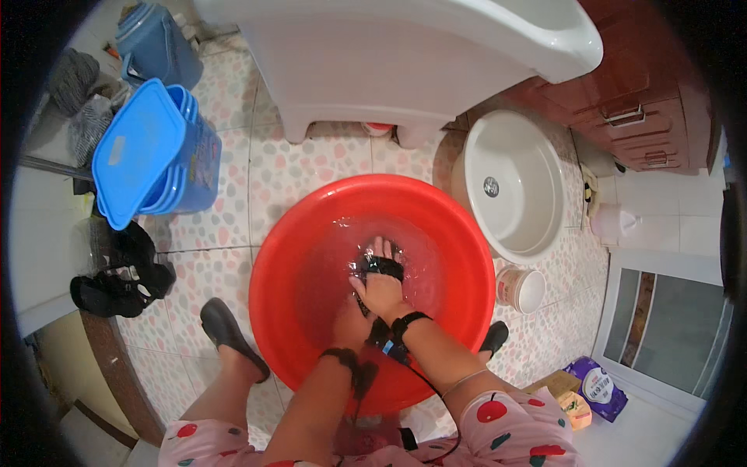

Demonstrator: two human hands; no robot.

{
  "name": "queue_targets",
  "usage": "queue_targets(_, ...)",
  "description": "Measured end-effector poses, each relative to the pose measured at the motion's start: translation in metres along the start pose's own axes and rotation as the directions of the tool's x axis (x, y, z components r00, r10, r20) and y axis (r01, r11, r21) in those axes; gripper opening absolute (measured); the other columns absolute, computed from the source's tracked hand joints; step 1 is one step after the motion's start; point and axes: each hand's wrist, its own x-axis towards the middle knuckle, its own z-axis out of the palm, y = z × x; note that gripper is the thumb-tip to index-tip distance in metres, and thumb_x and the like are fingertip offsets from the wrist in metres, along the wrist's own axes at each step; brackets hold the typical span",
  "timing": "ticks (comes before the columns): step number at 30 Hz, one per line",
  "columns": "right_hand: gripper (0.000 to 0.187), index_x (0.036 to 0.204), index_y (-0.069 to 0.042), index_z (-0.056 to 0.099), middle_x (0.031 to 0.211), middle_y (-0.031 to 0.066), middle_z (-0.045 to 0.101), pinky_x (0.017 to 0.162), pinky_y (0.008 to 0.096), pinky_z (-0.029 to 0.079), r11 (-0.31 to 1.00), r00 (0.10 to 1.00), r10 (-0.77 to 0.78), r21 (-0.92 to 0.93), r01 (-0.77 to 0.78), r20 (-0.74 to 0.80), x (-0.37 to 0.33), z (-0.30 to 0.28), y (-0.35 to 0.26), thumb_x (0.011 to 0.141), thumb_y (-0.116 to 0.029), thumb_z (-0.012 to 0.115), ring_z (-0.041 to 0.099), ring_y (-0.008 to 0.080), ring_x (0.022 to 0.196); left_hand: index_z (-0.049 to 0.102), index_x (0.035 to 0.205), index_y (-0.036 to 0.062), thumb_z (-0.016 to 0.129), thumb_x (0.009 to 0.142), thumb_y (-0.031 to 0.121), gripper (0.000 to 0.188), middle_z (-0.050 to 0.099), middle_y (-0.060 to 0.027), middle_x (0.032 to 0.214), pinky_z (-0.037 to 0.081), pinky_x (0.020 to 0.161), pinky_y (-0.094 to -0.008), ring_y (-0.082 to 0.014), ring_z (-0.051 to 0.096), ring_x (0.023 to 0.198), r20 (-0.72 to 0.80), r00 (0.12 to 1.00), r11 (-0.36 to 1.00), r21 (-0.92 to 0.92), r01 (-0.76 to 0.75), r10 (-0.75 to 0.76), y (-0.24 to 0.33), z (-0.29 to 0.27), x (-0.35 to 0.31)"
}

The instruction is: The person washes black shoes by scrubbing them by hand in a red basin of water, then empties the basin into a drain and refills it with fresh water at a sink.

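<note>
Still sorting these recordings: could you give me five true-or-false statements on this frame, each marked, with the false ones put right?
1. The right hand and left hand are both inside the red basin. True.
2. The white basin stands to the left of the red one. False: it stands to the right.
3. A black strap circles the right wrist. True.
4. The person's feet are bare. False: they wear dark shoes.
5. A small tub stands right of the red basin. True.

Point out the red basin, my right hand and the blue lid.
Red basin (272, 280), head view: inner wall, left side.
Right hand (381, 294), head view: back of the hand.
Blue lid (144, 159), head view: flat face.
</note>
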Motion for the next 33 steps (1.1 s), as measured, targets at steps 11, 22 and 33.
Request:
queue_targets(11, 0.069, 0.141, 0.006, 0.022, 0.150, 0.0213, 0.016, 0.111, 0.0463, 0.016, 0.991, 0.949, 0.132, -0.016, -0.133, 0.287, -0.035, -0.010, -0.005, 0.095, -0.045, 0.032, 0.015, 0.0363, 0.138, 0.039, 0.131, 0.0018, 0.049, 0.087, 0.022, 0.049, 0.055, -0.0226, 0.115, 0.046, 0.086, -0.0471, -0.0389, 0.055, 0.105, -0.256, 0.960, 0.993, 0.019, -0.116, 0.117, -0.005, 0.020, 0.004)
queue_targets(22, 0.066, 0.141, 0.004, 0.025, 0.150, 0.0194, 0.019, 0.113, 0.0425, 0.016, 0.994, 0.962, -0.086, -0.049, 0.103, 0.260, -0.065, 0.000, 0.015, 0.097, -0.045, 0.025, 0.018, 0.0335, 0.138, 0.056, 0.109, 0.0024, 0.051, 0.084, 0.019, 0.030, 0.058, -0.0195, 0.114, 0.047, 0.086, -0.0455, -0.0357, 0.058, 0.101, -0.157, 0.987, 0.996, 0.088, -0.032, 0.045, 0.010, -0.007, -0.005)
queue_targets(33, 0.054, 0.115, 0.006, 0.051, 0.112, 0.0248, 0.055, 0.091, 0.0452, 0.040, 0.993, 0.967, 0.114, -0.060, -0.103, 0.228, -0.008, -0.019, -0.011, 0.093, -0.043, 0.039, 0.051, 0.0394, 0.104, 0.051, 0.120, 0.0041, 0.059, 0.082, 0.026, 0.044, 0.056, -0.0194, 0.115, 0.046, 0.088, -0.0463, -0.0365, 0.054, 0.107, -0.097, 0.995, 0.999, 0.047, -0.018, 0.022, 0.015, -0.001, -0.003)
